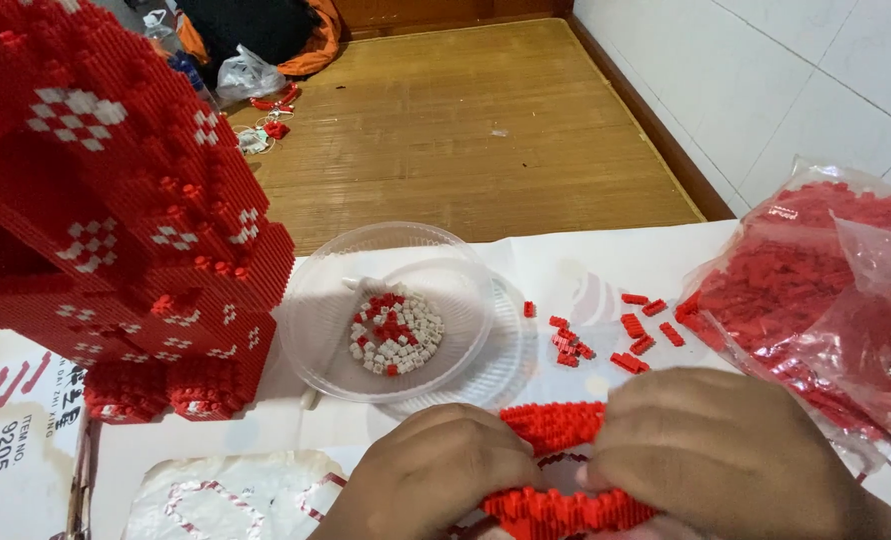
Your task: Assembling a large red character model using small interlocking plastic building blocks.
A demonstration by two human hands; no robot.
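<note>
Two hands (576, 460) — one red brick piece (551, 425)

Clear plastic bags (816, 290), far right on white sheet: bulging, crinkled, packed with small red bricks, few white ones near right edge; overlapping, count unclear. White printed sheet or box face (16, 440), bottom left beneath big red model: red stripes, black print. Clear flat bag (236, 495), bottom centre-left, just beside left hand: whitish, red and white pieces inside. Small knotted clear bag (249, 75), top left on wooden floor. No screens.
</note>
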